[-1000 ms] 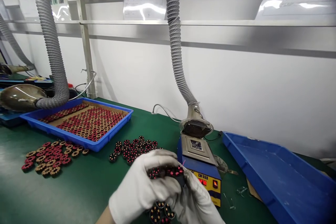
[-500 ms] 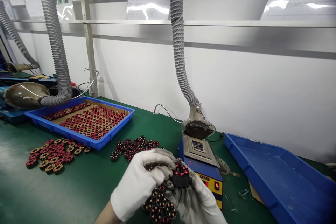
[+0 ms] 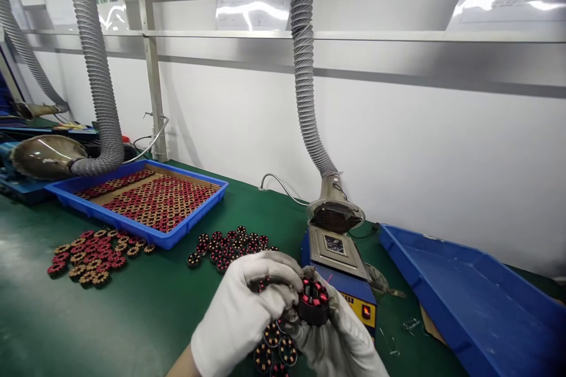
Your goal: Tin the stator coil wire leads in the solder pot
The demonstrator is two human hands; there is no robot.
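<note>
Both my hands wear white gloves and meet low in the middle of the view. My left hand (image 3: 241, 312) curls around a clutch of small round wound stators, several showing between its fingers. My right hand (image 3: 340, 339) holds one black stator with red windings (image 3: 313, 301) upright against the left fingers. Under the hands, a few loose stators (image 3: 276, 347) lie on the green mat (image 3: 132, 312). The blue solder pot (image 3: 338, 265) stands just beyond my right hand.
A blue tray (image 3: 145, 200) full of stators sits at the back left, with loose piles of stators (image 3: 91, 253) and dark stators (image 3: 230, 243) before it. An empty blue tray (image 3: 469, 300) lies at right. Grey extraction hoses (image 3: 309, 100) hang down over the solder pot.
My right hand has drawn one stator out of the bunch and turned it upright to the right. Both hands sank slightly and the view shifted a little left.
</note>
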